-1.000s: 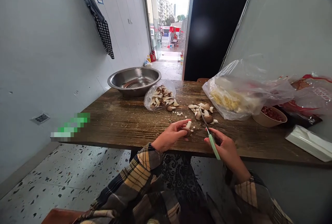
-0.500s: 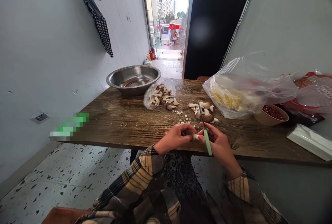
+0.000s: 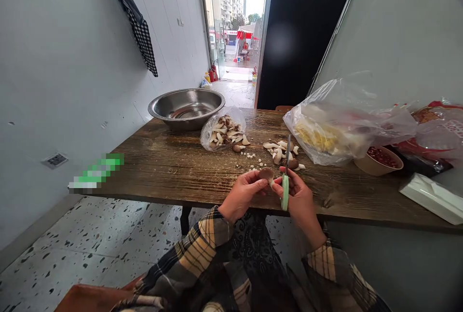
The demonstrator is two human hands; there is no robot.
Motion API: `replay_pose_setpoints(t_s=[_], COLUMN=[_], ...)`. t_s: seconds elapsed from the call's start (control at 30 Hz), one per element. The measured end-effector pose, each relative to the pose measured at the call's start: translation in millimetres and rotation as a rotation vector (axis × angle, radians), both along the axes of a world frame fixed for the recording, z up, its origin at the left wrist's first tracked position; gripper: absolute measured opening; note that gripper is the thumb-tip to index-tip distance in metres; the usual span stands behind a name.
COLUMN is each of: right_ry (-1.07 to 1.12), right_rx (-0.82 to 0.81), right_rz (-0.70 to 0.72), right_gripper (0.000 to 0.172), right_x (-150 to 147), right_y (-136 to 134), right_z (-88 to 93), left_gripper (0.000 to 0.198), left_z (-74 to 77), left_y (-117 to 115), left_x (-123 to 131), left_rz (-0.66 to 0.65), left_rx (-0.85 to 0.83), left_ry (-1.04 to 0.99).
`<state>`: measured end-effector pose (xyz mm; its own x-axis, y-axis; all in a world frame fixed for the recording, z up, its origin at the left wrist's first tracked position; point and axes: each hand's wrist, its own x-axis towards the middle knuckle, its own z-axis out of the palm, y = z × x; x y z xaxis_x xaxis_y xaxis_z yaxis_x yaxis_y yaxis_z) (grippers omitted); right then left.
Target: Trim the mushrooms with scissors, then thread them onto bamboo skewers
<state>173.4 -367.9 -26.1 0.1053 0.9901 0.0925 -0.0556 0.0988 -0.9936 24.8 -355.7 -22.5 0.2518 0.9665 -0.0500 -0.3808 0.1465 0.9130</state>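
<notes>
Brown-capped mushroom [image 3: 266, 173] sits pinched between thumb and fingers of our left hand [image 3: 243, 190], just above the near part of the table. Cap is smooth and rounded, stem pale and tapering toward our right hand [image 3: 298, 197]. That hand's fingers curl round scissors [image 3: 285, 191]: pale-green plastic handle, slim dark metal blades pointing away from us. Right thumb tip is at the stem end; we can't tell how hard it presses. Both cuffs are plaid cloth, tan and dark.

Just past the hands: small white bits [image 3: 248, 156], roundish, scattered on the dark wood table [image 3: 162, 177], grain coarse and streaky. Beyond the blades, a loose mushroom pile [image 3: 278, 156], curved stems and brown caps mixed. To its left, a thin, crinkled clear bag [image 3: 238, 115] of mushrooms, one stray mushroom [image 3: 237, 148] just outside.

Behind that bag, a shiny metal basin [image 3: 181, 124], wide, round, flared rim. Far right: a translucent plastic bag [image 3: 325, 133] with yellow contents we can't identify, a round tan tub [image 3: 372, 167] of glossy dark-red pieces, and a white rectangular box [image 3: 430, 197].
</notes>
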Motion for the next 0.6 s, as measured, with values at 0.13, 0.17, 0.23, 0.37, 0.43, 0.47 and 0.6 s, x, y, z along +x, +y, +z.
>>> replay_pose_setpoints(t_s=[0.13, 0.17, 0.23, 0.37, 0.43, 0.47, 0.6], right_ry=[-0.072, -0.116, -0.247, -0.574, -0.692, -0.734, -0.832], right_rx=[0.025, 0.024, 0.024, 0.073, 0.103, 0.112, 0.115], right_rz=[0.081, 0.099, 0.134, 0.218, 0.294, 0.329, 0.375], right_gripper=[0.067, 0.067, 0.066, 0.065, 0.066, 0.066, 0.066], right_x=[10, 15, 28, 53, 60, 62, 62], right_y=[-1, -2, -4, -13, -18, -19, -23], right_z=[-5.4, -7.2, -9.7, -6.2, -1.4, 0.9, 7.2], left_gripper=[0.024, 0.023, 0.023, 0.025, 0.026, 0.027, 0.026], left_z=[1.6, 2.5, 4.6, 7.4, 8.1, 8.4, 10.5], left_y=[3, 3, 5, 9, 10, 11, 10], left_x=[-2, -4, -7, -14, -15, -15, -14], left_rz=[0.048, 0.064, 0.092, 0.145, 0.156, 0.159, 0.17], left_rx=[-0.003, -0.005, -0.008, -0.025, -0.035, -0.037, -0.029], left_ry=[-0.05, -0.065, -0.096, -0.159, -0.185, -0.196, -0.205])
